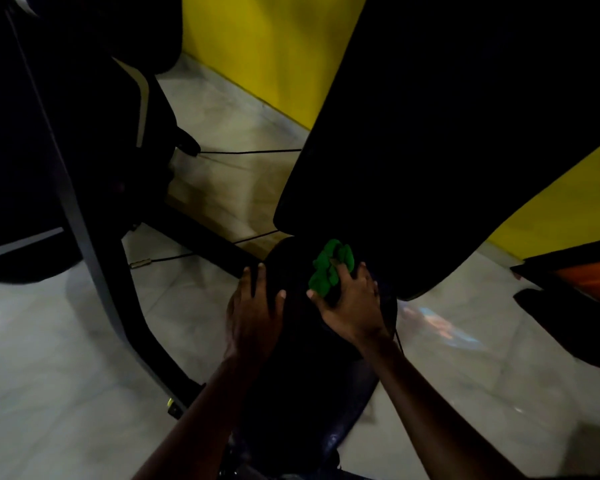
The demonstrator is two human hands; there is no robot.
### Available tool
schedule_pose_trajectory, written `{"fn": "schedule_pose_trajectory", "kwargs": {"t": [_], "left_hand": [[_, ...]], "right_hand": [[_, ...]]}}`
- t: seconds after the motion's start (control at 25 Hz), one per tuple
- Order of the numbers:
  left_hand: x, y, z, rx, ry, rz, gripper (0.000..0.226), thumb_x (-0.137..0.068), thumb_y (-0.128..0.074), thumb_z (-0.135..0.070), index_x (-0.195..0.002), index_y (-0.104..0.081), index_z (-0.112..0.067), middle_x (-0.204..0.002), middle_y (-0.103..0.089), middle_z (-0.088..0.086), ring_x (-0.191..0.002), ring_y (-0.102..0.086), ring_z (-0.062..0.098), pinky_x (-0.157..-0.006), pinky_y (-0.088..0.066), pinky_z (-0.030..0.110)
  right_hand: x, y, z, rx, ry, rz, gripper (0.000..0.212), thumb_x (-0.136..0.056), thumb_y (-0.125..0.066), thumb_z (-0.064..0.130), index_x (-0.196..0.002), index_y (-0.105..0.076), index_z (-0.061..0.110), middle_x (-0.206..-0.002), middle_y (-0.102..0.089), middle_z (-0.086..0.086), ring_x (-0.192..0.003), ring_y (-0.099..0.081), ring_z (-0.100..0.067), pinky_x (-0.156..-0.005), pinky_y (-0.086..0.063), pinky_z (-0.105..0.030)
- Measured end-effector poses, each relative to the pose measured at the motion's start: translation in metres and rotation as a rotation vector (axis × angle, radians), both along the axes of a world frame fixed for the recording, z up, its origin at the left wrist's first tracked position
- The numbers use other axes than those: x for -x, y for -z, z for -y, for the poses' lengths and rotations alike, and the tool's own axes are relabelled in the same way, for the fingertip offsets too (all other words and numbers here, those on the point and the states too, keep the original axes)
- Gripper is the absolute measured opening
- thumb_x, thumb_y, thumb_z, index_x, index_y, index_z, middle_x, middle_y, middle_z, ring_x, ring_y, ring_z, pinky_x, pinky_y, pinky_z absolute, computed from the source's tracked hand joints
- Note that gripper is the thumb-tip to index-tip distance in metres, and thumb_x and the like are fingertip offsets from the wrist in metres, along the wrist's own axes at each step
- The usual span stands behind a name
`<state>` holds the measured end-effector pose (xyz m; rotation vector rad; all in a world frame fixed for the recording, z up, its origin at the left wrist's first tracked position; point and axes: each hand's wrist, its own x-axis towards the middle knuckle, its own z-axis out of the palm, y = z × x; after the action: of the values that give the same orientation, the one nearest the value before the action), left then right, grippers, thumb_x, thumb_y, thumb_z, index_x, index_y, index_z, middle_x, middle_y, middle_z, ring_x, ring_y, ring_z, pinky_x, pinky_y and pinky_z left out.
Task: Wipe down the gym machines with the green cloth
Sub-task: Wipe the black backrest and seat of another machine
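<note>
Left hand point(253, 308) spread on seat point(297, 337) | right hand point(352, 308) grips cloth point(330, 270) on seat | we judge wiping underway; backrest point(447, 133), frame point(97, 258) pending

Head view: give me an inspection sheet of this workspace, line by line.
Surface: black seat pad, low between the hands; black backrest pad rises tilted behind it.
Job's things: green cloth, bunched, on the seat pad near the backrest pad's lower edge.
Clutter: nothing seen.
Hands: right hand grips the green cloth against the seat pad; left hand rests on its left edge, holding nothing.
Cables: thin black cables stretched low over the floor.
Surroundings: yellow wall; grey machine frame at left; orange and black object at right edge.
</note>
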<state>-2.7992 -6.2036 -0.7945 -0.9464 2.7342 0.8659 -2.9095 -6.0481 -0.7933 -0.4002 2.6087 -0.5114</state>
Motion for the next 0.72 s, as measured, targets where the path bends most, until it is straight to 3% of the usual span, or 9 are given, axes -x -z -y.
{"fn": "schedule_pose_trajectory", "kwargs": {"t": [0.12, 0.24, 0.36, 0.48, 0.6, 0.72], "left_hand": [[-0.028, -0.008, -0.012, -0.052, -0.106, 0.104, 0.067, -0.099, -0.028, -0.059, -0.158, -0.007, -0.033, -0.157, -0.03, 0.012, -0.134, -0.044, 0.035, -0.104, -0.043, 0.048], [-0.029, -0.009, -0.013, -0.039, -0.112, 0.075, 0.07, -0.098, -0.027, -0.059, -0.157, -0.005, -0.029, -0.153, -0.035, 0.006, -0.125, -0.049, 0.032, -0.098, -0.046, 0.044], [-0.027, -0.009, -0.014, -0.032, -0.143, 0.103, 0.074, -0.098, -0.029, -0.059, -0.157, -0.011, -0.018, -0.153, -0.036, 0.007, -0.127, -0.048, 0.031, -0.099, -0.043, 0.041], [-0.028, -0.008, -0.014, -0.046, -0.157, 0.084, 0.072, -0.098, -0.033, -0.057, -0.156, -0.017, -0.018, -0.149, -0.041, 0.006, -0.123, -0.05, 0.032, -0.098, -0.044, 0.042], [-0.029, -0.005, -0.013, -0.025, -0.127, 0.081, 0.072, -0.097, -0.032, -0.058, -0.156, -0.016, -0.02, -0.148, -0.041, 0.005, -0.121, -0.051, 0.032, -0.095, -0.045, 0.043], [-0.031, -0.004, -0.012, -0.029, -0.101, 0.073, 0.067, -0.099, -0.026, -0.059, -0.157, -0.006, -0.032, -0.151, -0.036, 0.005, -0.123, -0.049, 0.031, -0.098, -0.045, 0.046]], "right_hand": [[-0.007, 0.006, 0.008, -0.025, 0.081, -0.059, 0.072, -0.085, -0.061, 0.063, -0.145, -0.047, 0.026, -0.154, -0.036, -0.021, -0.146, -0.029, -0.035, -0.121, -0.022, -0.048], [-0.001, 0.009, 0.027, 0.014, 0.116, -0.107, 0.062, -0.087, -0.055, 0.064, -0.136, -0.056, 0.026, -0.142, -0.049, -0.016, -0.133, -0.045, -0.037, -0.113, -0.034, -0.05], [0.0, 0.008, 0.043, 0.048, -0.042, -0.158, 0.054, -0.09, -0.054, 0.062, -0.131, -0.06, 0.028, -0.137, -0.054, -0.013, -0.126, -0.051, -0.035, -0.109, -0.04, -0.048], [0.008, 0.009, 0.052, 0.122, -0.293, -0.129, 0.048, -0.09, -0.058, 0.061, -0.13, -0.062, 0.036, -0.137, -0.054, -0.009, -0.127, -0.051, -0.031, -0.11, -0.04, -0.042], [0.025, 0.01, 0.063, 0.116, -0.505, -0.113, 0.049, -0.089, -0.057, 0.064, -0.133, -0.06, 0.041, -0.146, -0.048, -0.006, -0.137, -0.043, -0.027, -0.113, -0.034, -0.047], [0.039, 0.012, 0.075, 0.086, -0.465, -0.066, 0.052, -0.089, -0.058, 0.065, -0.136, -0.057, 0.043, -0.154, -0.041, -0.005, -0.145, -0.033, -0.025, -0.118, -0.027, -0.046]]}}
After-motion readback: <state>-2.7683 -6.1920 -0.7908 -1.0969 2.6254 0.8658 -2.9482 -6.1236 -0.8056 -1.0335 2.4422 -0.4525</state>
